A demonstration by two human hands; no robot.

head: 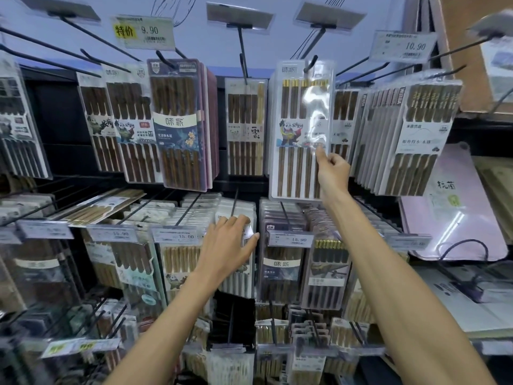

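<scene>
I face a shop wall of chopstick packs hanging on black hooks. My right hand (331,169) reaches up and pinches the lower right edge of a white pack of dark wooden chopsticks (294,129), which hangs on a top-row hook (310,65); its clear plastic front glares. Lower down, my left hand (230,245) lies on the top of a pale chopstick pack (238,276) in the middle row, fingers curled over its upper edge and thumb spread to the right. Both forearms stretch up from the bottom of the view.
More packs crowd both sides: a navy pack (180,129) to the left and a thick stack (408,140) to the right. Price tags (290,239) clip to the hook ends. A pink cutting board (452,207) and boxes fill the right shelf.
</scene>
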